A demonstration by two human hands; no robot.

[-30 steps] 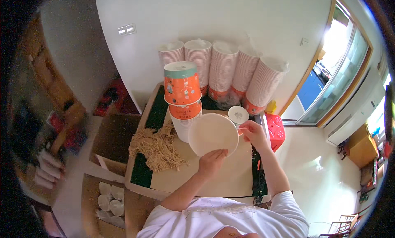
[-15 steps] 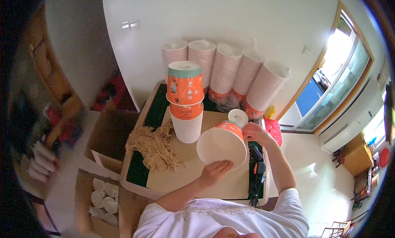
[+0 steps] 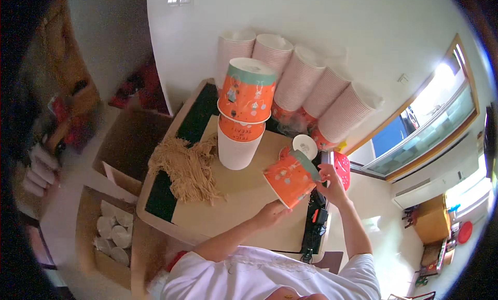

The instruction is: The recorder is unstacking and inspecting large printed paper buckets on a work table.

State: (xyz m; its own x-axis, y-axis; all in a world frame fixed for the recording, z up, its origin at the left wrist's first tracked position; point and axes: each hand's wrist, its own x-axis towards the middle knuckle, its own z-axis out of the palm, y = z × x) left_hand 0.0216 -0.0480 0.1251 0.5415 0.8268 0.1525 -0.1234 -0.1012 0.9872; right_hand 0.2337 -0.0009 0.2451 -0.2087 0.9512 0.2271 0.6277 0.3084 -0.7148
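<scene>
Over table (image 3: 179, 231): L hand (image 3: 273, 214), R hand (image 3: 332, 186) clamping orange bkt (image 3: 291, 180); front stack lettering (image 3: 241, 132) inverted.

Dark lettering (image 3: 240, 132) in short rows, upside down, stands on the orange paper cup (image 3: 255, 130) just below the topmost cup (image 3: 248, 100), left of the frame's centre.

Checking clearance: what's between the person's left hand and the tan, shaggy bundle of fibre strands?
Just bare, flat beige board between the left hand and the tan bundle, as the head view shows.
</scene>
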